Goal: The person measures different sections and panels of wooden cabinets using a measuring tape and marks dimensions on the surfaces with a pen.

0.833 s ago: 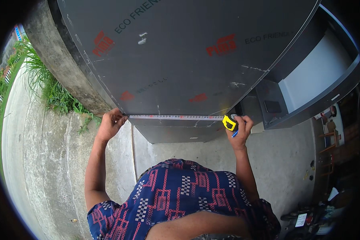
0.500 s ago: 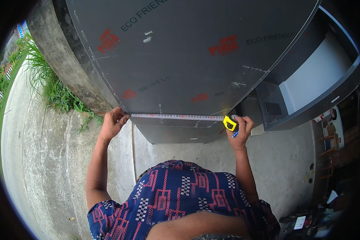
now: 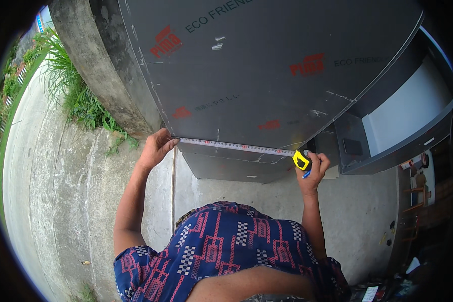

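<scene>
Green grass (image 3: 83, 103) fringes concrete wall (image 3: 95, 63) at left; wall stands close beside gray panel (image 3: 251, 90), leaving little room there. Left hand (image 3: 157, 150) at panel's left edge, pinching end of white tape blade (image 3: 236, 146). Blade runs straight across panel toward its right edge. There right hand (image 3: 315, 170) grips yellow tape measure case (image 3: 301, 160), blue pen (image 3: 306, 174) poking out below. Gray open cabinet (image 3: 387, 165) stands just beyond; concrete floor (image 3: 267, 201) spreads before panel, rightward below cabinet.

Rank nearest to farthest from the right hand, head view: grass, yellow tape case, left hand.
1. Yellow tape case: in the grip of the right hand.
2. Left hand: left end of the tape blade.
3. Grass: far left.
</scene>
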The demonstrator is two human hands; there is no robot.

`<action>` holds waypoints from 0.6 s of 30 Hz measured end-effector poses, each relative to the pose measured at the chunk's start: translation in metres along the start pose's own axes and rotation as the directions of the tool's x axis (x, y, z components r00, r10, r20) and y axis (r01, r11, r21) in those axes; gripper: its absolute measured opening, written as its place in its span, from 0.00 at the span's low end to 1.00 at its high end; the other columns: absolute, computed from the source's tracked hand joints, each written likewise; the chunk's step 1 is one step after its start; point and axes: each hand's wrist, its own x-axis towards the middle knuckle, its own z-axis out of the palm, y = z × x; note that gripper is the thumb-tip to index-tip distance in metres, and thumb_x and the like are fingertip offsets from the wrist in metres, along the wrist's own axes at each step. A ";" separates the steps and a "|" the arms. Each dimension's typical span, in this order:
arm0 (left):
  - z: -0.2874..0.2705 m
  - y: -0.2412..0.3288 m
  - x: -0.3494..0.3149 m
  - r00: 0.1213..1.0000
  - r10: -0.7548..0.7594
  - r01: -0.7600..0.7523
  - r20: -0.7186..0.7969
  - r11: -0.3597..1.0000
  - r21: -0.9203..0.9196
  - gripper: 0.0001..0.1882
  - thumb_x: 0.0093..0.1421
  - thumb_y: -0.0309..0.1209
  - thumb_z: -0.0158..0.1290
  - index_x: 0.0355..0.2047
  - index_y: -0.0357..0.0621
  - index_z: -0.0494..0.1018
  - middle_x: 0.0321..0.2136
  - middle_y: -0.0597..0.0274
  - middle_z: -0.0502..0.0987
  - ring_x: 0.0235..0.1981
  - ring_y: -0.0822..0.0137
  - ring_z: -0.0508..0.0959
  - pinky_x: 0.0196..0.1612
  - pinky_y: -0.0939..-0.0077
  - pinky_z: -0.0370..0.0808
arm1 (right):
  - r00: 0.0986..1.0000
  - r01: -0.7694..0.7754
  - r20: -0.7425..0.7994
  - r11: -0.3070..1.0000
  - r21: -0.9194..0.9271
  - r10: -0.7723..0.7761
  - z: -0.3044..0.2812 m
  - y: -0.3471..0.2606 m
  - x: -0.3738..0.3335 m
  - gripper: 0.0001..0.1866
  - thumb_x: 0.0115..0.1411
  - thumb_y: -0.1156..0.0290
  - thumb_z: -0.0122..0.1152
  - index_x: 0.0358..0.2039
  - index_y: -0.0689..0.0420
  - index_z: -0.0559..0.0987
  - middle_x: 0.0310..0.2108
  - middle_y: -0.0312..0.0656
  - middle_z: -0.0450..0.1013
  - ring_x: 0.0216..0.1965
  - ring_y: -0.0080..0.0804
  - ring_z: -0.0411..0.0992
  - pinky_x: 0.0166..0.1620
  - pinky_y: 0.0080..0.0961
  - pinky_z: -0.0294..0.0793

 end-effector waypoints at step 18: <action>-0.006 0.016 0.008 0.996 0.040 -0.051 0.077 0.987 0.150 0.15 0.60 0.30 0.57 0.42 0.31 0.73 0.31 0.61 0.79 0.33 0.76 0.74 0.39 0.77 0.74 | 1.000 0.011 -0.005 0.999 -0.032 -0.011 0.000 -0.001 0.003 0.31 0.35 0.78 0.75 0.43 0.55 0.75 0.42 0.45 0.61 0.41 0.41 0.66 0.40 0.34 0.69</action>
